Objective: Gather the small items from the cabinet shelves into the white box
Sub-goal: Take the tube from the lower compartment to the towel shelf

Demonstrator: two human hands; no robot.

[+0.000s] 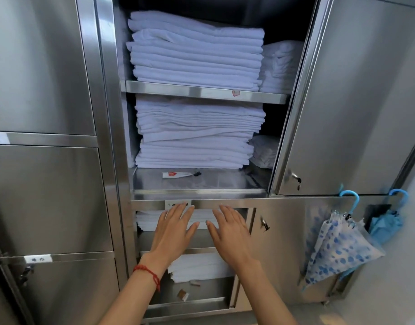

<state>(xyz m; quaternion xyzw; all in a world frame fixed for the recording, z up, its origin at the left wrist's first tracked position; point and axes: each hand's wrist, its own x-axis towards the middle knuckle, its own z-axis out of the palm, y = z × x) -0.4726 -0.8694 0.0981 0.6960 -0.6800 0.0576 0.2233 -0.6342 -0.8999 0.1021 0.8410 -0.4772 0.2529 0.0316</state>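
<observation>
My left hand [173,228] and my right hand [230,231] are both held out flat with straight fingers, empty, in front of the open steel cabinet's lower section. A small white tube with a red mark and a black cap [178,174] lies on the middle shelf [225,181] in front of stacked white linens. Two small items rest on the bottom shelf: a brown-and-white packet [183,295] and a small pale piece [195,283]. No white box is in view.
Tall stacks of folded white linen [197,50] fill the upper shelves, with more stacks below. The cabinet door [356,102] stands open at right. Two umbrellas [338,247] hang at lower right. Closed steel doors [44,198] are on the left.
</observation>
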